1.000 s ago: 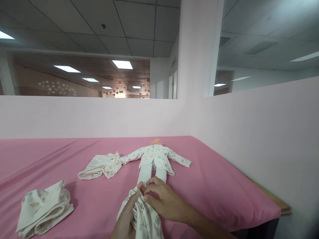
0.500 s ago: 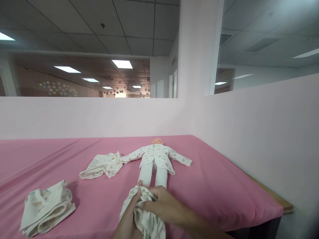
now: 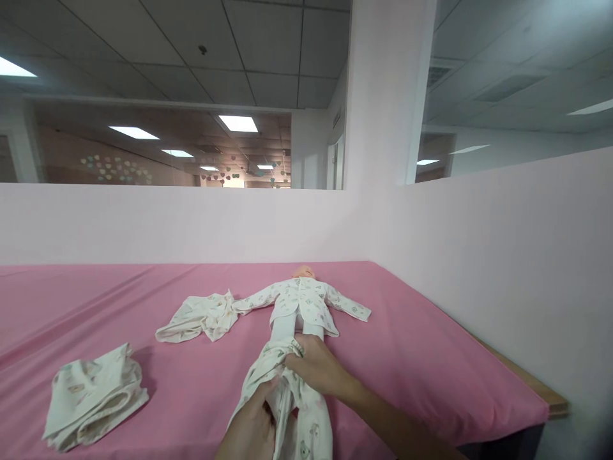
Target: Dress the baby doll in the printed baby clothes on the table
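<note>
A doll (image 3: 303, 273) lies on its back, wearing a white patterned jacket (image 3: 299, 297) with both sleeves spread out. Its white legs (image 3: 283, 327) point toward me. White patterned baby pants (image 3: 311, 421) cover the lower part of the legs. My right hand (image 3: 316, 364) is closed on the waistband, with thumb and fingers pinching the cloth. Lower down, my left hand (image 3: 256, 412) grips the same pants at the near side, its fingertips partly hidden in the folds. The doll's feet cannot be made out.
Left of the doll lies a crumpled white patterned garment (image 3: 198, 316). A folded white patterned cloth (image 3: 96, 396) rests at the near left. The pink-covered table (image 3: 431, 370) meets pale walls (image 3: 191, 223) at the back and right; a wooden edge (image 3: 550, 399) shows at right.
The pants have moved up the doll's legs, away from me, and now hide more of them. My right hand has moved forward with the waistband; my left hand is lower on the cloth.
</note>
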`<state>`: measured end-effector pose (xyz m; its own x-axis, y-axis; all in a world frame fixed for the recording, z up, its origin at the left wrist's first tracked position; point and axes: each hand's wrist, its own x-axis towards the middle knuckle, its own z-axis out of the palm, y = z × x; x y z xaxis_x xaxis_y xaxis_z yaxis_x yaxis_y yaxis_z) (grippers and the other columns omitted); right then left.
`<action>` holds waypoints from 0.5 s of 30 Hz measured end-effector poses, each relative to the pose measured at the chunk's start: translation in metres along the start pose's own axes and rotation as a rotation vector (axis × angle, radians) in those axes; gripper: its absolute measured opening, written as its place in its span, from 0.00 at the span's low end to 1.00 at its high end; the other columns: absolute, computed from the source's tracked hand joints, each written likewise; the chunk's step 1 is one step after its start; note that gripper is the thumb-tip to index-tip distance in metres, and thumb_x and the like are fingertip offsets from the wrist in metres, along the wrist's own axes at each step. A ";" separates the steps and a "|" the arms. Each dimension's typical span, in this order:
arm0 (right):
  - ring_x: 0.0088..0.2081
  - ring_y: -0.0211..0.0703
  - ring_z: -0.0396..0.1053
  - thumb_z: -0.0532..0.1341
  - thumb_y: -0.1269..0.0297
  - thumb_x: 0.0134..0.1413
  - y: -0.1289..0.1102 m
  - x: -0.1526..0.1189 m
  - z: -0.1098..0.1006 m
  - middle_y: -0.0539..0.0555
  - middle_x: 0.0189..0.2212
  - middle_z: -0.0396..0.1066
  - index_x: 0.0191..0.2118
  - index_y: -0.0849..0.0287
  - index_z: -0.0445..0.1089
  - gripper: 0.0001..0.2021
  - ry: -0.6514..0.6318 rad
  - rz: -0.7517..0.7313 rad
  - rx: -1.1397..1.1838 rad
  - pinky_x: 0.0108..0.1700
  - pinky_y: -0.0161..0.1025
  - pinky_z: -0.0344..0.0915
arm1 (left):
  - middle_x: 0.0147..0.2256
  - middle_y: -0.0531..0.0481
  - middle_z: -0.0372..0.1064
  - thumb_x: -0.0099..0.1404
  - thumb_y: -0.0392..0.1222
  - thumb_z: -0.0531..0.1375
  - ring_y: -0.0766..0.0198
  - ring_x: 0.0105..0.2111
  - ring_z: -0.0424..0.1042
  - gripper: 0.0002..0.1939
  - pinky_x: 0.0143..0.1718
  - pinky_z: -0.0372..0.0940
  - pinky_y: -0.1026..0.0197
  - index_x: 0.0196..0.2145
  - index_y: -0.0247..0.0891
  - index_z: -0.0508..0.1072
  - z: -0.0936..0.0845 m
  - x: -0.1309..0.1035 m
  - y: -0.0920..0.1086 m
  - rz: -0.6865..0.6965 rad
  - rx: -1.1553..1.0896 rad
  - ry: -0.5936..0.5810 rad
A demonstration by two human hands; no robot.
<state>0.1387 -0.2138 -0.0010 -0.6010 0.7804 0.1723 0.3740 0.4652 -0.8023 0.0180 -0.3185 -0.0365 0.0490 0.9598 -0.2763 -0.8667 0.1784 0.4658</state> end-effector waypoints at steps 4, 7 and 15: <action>0.27 0.34 0.53 0.58 0.68 0.49 0.008 0.009 0.000 0.45 0.22 0.56 0.23 0.57 0.54 0.10 0.048 -0.007 -0.080 0.27 0.34 0.46 | 0.36 0.44 0.77 0.61 0.31 0.61 0.50 0.50 0.74 0.08 0.57 0.64 0.52 0.39 0.34 0.77 -0.003 0.000 -0.006 0.134 0.080 0.040; 0.26 0.34 0.53 0.57 0.67 0.50 0.010 0.016 -0.001 0.45 0.22 0.56 0.23 0.57 0.52 0.12 0.073 -0.003 -0.130 0.27 0.35 0.44 | 0.31 0.45 0.75 0.56 0.31 0.64 0.49 0.46 0.75 0.04 0.56 0.65 0.52 0.27 0.36 0.73 -0.006 0.002 -0.011 0.253 0.177 0.031; 0.26 0.36 0.53 0.58 0.65 0.53 0.010 0.031 0.000 0.45 0.21 0.56 0.23 0.57 0.54 0.12 0.141 0.023 -0.350 0.30 0.37 0.43 | 0.26 0.55 0.65 0.53 0.37 0.70 0.64 0.32 0.70 0.13 0.41 0.67 0.64 0.27 0.38 0.68 -0.025 0.013 -0.016 0.374 0.306 0.033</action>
<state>0.1235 -0.1847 -0.0031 -0.4959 0.8308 0.2528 0.6200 0.5425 -0.5668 0.0203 -0.3143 -0.0690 -0.2579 0.9639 -0.0666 -0.6357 -0.1174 0.7630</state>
